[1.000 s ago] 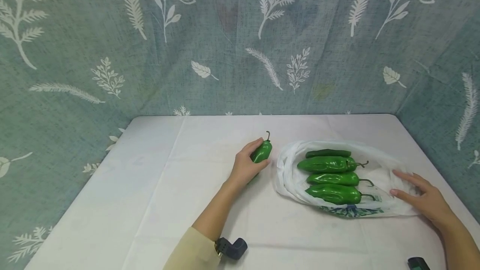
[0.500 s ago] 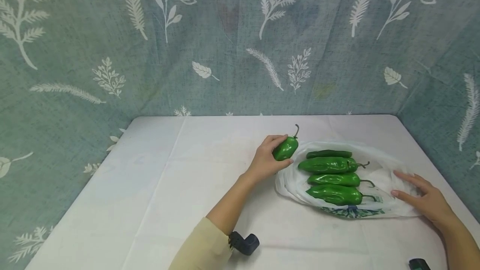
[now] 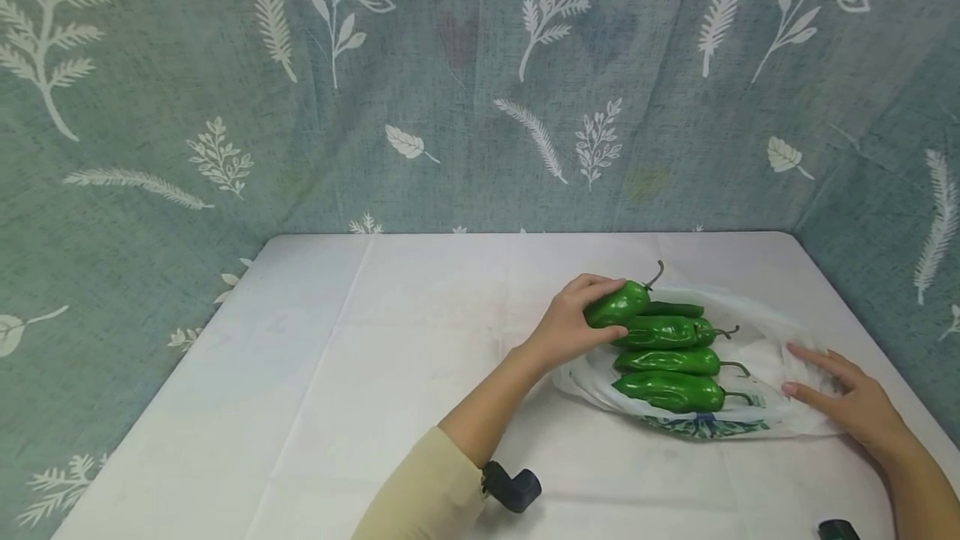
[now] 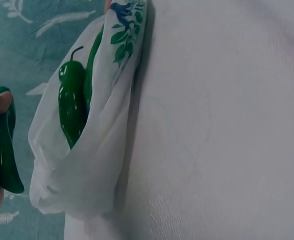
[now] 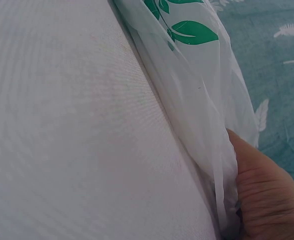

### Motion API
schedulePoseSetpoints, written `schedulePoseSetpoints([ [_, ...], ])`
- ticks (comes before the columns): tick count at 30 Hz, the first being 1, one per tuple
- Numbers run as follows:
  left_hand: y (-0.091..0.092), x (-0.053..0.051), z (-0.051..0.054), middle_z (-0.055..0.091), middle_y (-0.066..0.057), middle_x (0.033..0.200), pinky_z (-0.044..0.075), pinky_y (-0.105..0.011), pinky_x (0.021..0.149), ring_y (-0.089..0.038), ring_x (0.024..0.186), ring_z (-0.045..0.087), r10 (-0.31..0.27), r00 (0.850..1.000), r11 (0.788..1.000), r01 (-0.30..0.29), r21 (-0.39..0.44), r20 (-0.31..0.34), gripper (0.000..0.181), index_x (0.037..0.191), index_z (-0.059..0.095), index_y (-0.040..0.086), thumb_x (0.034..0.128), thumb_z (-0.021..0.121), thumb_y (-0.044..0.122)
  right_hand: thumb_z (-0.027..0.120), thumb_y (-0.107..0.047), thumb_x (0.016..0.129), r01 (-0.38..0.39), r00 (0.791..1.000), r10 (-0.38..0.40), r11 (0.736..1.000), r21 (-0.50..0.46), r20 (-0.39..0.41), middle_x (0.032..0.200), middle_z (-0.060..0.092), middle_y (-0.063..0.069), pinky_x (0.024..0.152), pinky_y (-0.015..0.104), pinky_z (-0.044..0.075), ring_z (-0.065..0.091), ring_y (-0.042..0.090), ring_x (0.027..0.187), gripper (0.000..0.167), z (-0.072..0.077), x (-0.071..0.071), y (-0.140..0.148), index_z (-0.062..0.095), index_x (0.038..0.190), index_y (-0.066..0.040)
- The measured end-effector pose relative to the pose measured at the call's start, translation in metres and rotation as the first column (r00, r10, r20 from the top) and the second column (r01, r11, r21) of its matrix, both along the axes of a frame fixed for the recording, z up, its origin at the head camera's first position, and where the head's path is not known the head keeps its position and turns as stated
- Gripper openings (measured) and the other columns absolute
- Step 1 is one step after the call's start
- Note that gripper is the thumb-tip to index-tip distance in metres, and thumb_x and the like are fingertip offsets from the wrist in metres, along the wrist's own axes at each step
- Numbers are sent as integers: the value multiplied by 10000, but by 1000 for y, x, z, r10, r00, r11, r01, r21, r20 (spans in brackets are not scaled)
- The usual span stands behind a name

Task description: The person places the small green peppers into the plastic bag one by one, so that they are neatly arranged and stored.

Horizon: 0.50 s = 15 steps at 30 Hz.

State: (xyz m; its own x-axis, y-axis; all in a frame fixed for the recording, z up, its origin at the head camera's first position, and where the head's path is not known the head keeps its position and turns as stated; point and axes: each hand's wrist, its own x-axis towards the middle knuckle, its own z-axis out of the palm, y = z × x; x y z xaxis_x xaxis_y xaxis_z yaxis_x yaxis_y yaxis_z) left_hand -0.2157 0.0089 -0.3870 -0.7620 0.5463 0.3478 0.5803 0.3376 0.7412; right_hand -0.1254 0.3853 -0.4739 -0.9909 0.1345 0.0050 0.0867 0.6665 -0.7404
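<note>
My left hand (image 3: pixel 573 325) holds a glossy green pepper (image 3: pixel 618 305) by its body, the curled stem pointing to the far right. It is above the back left part of a thin white plastic bag (image 3: pixel 772 348). Inside the bag several green peppers (image 3: pixel 667 391) lie in a row, stems to the right. In the left wrist view the held pepper (image 4: pixel 7 155) shows at the left edge, apart from the bag (image 4: pixel 94 175). My right hand (image 3: pixel 858 398) rests at the bag's right end, thumb and index finger extended. The bag's film hides part of this hand (image 5: pixel 267 185) in the right wrist view.
The bag lies on a white-covered table (image 3: pixel 390 373). Behind and beside it hang blue-green cloth walls (image 3: pixel 465 140) with white leaf prints. A dark wrist device (image 3: pixel 513 487) hangs by my left sleeve (image 3: pixel 423 490).
My left hand has carried the pepper rightward from the table beside the bag to above the bag's peppers. My right hand and the bag have stayed in place.
</note>
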Motion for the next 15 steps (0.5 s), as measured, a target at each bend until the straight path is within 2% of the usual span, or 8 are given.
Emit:
schedulePoseSetpoints([
  [9, 18, 4, -4, 538, 10, 1305, 389, -191, 987, -124, 1217, 470, -51, 997, 994, 45, -102, -60, 589, 1359, 523, 168, 819, 748, 236, 674, -351, 872, 2, 1000, -2, 1000, 1, 10, 1499, 38, 361, 1012, 742, 26, -25, 594, 1335, 736, 0, 1, 0, 303, 1469, -132],
  [15, 28, 8, -8, 523, 16, 1350, 347, -197, 1038, -116, 1273, 431, -113, 991, 985, 101, -141, -76, 578, 1364, 518, 167, 833, 734, 233, 670, -356, 875, 3, 1000, -4, 1000, 10, 5, 1497, 38, 366, 1008, 745, 30, -24, 595, 1334, 734, 0, 1, 0, 303, 1467, -123],
])
